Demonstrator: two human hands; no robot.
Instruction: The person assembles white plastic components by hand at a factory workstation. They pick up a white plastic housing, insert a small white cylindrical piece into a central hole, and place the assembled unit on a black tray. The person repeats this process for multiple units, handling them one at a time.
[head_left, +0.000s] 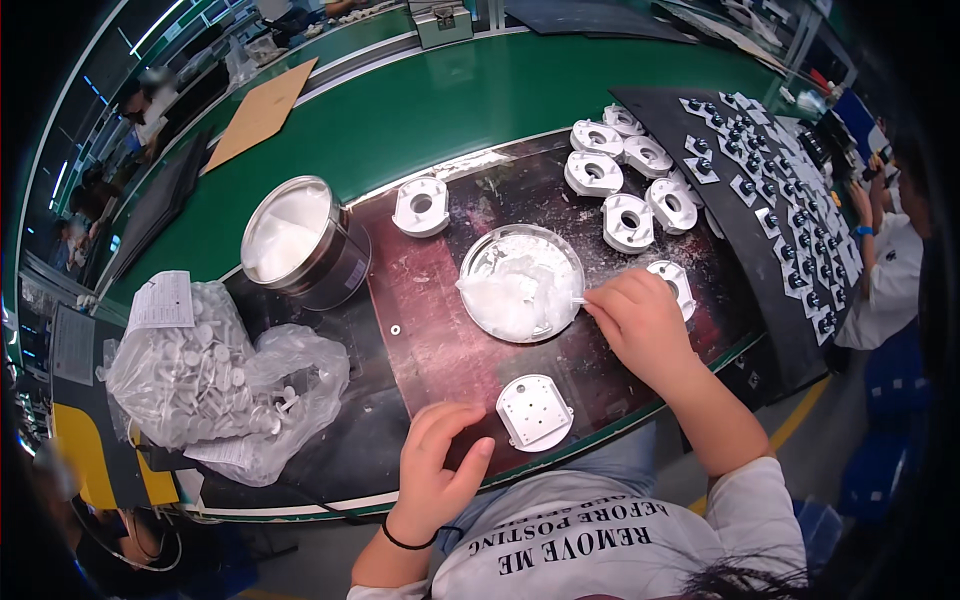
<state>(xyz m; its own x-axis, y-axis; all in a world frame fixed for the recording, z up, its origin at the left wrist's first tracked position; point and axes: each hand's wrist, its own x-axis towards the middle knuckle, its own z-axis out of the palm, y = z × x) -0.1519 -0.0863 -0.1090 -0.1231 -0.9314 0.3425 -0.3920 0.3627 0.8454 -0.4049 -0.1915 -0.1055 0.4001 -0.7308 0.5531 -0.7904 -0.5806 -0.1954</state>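
Note:
My right hand point(640, 325) is closed in a pinch on a small white stick-like piece point(578, 300) at the right rim of a round metal dish point(494, 246). White paste-like material point(520, 302) is heaped in the dish. My left hand point(440, 462) is open, thumb and fingers apart, with nothing in it. Just right of its fingertips lies a flat white rounded plate point(535, 413) with small holes. Beyond my right hand, a white ring-shaped housing point(683, 283) is partly hidden by it.
A metal tin point(338, 262) of white material stands at the left, by a clear bag point(190, 385) of small white parts. More white housings point(593, 174) sit at the back right. A black board point(740, 215) carries rows of small dark parts. Another person point(885, 290) is at the far right.

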